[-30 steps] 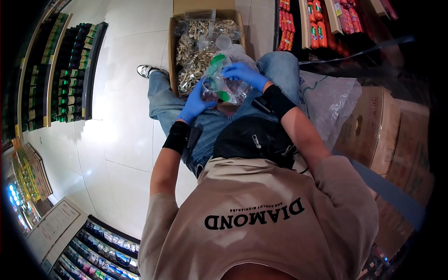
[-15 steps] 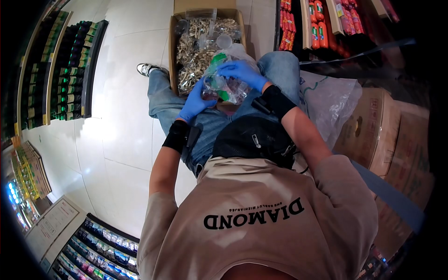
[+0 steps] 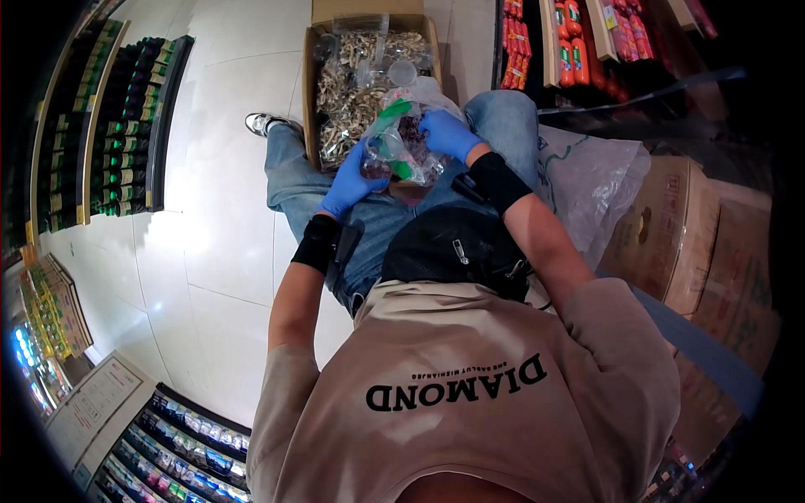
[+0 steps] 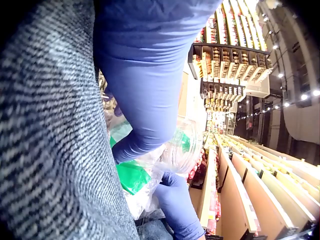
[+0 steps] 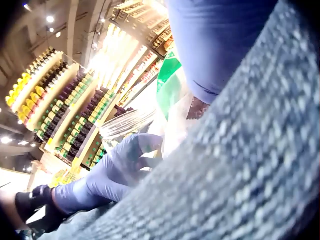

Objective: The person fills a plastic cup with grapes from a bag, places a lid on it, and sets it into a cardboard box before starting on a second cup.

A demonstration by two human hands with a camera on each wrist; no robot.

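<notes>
My blue-gloved left hand (image 3: 348,189) grips a clear plastic jar (image 3: 385,146), its round open rim tilted up beside the bag. A clear plastic bag (image 3: 430,166) with green print lies between my knees, over the near edge of a cardboard box (image 3: 311,109). Dark reddish-brown pieces (image 3: 411,132) show in the bag. My gloved right hand (image 3: 450,137) is at the bag's right side, fingers bent down at these pieces, fingertips hidden. The left wrist view has the jar (image 4: 184,152) beyond the left thumb.
Pale dried strips (image 3: 342,102) in clear wrapping fill the box, with a round clear container (image 3: 402,74) on top. A crumpled plastic bag (image 3: 599,172) and cartons (image 3: 658,226) lie right. Shelves of sausages (image 3: 570,42) stand ahead right, bottle shelves (image 3: 126,142) left.
My right hand moved left over the jar's mouth, then drew back right to the bag, uncovering the dark pieces. The left hand and jar have stayed nearly still.
</notes>
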